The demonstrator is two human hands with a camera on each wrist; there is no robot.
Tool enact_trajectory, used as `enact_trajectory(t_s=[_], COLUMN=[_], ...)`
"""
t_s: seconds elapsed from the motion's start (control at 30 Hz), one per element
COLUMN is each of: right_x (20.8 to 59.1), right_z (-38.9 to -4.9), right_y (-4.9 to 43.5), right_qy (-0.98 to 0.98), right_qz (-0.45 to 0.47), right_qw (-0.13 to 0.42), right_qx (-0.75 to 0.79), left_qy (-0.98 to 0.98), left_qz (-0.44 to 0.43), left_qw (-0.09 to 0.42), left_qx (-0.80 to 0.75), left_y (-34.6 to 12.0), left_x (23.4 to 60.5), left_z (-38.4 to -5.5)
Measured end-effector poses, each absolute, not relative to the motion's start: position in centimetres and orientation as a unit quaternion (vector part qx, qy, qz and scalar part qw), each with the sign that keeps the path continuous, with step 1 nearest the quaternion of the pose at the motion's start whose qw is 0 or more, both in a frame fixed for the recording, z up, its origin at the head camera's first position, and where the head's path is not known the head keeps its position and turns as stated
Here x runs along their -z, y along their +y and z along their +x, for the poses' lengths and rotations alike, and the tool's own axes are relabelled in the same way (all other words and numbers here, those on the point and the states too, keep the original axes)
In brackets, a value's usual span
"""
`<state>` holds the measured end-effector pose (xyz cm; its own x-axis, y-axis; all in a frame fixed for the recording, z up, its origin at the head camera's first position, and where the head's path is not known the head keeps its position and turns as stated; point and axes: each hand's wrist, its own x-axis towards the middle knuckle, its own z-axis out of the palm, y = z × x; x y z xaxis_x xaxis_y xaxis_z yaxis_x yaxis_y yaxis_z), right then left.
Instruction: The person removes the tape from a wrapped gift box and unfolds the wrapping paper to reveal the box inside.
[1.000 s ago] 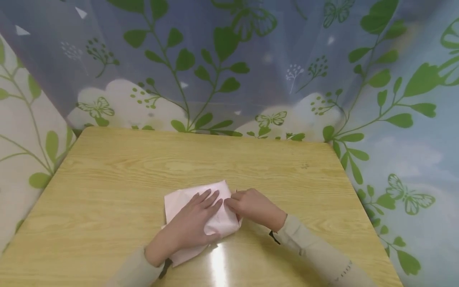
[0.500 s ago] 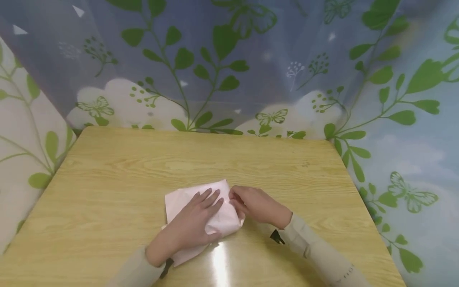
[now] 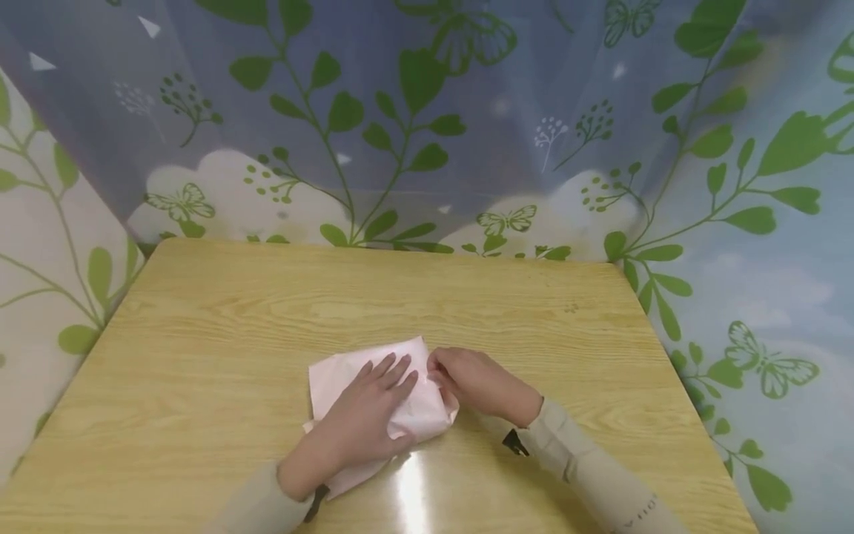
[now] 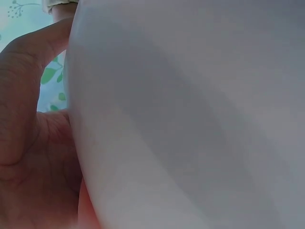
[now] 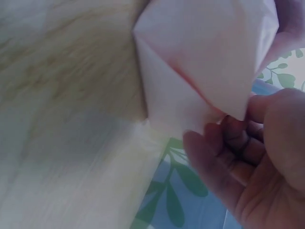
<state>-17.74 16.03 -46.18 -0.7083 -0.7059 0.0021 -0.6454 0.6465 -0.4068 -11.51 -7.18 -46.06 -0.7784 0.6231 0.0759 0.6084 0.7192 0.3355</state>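
Observation:
A pale pink sheet of wrapping paper (image 3: pixel 427 415) lies folded into a bulky packet near the front of the table; whatever it may enclose is hidden. Across its top my left hand (image 3: pixel 363 419) rests with fingers spread, pressing down. In the left wrist view the pale paper (image 4: pixel 181 114) fills most of the picture beside the left palm and thumb (image 4: pixel 19 95). At the packet's right end, my right hand (image 3: pixel 480 382) pinches the paper edge. The right wrist view has a pointed flap of paper (image 5: pixel 214 62) between the right hand's (image 5: pixel 243 152) thumb and curled fingers, with an open fold beside it.
The packet lies on a wood-grain table (image 3: pixel 233 319). Printed curtains (image 3: pixel 494 148) with leaves and butterflies stand along the back and both sides of the table. A bright light reflection (image 3: pixel 410 489) shows on the tabletop in front of the packet.
My right hand has shifted slightly to the right along the packet's end, and the fold there bulges out a little more. My left hand keeps its place on top.

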Motion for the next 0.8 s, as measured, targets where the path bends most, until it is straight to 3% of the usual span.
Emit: enact_trajectory(t_s=[0.6, 0.8], right_x=[47.2, 46.8], right_z=[-17.2, -16.1], right_y=[16.6, 16.1], right_qy=[0.902, 0.894], right_qz=[-0.385, -0.426], right_qw=[0.024, -0.105], right_qx=[0.195, 0.091], left_qy=[0.93, 0.929], left_qz=[0.318, 0.322], left_qw=[0.032, 0.021], left_qx=[-0.183, -0.18], left_y=[-6.8, -6.9], left_x=[45.7, 46.0], left_z=[-11.1, -11.1])
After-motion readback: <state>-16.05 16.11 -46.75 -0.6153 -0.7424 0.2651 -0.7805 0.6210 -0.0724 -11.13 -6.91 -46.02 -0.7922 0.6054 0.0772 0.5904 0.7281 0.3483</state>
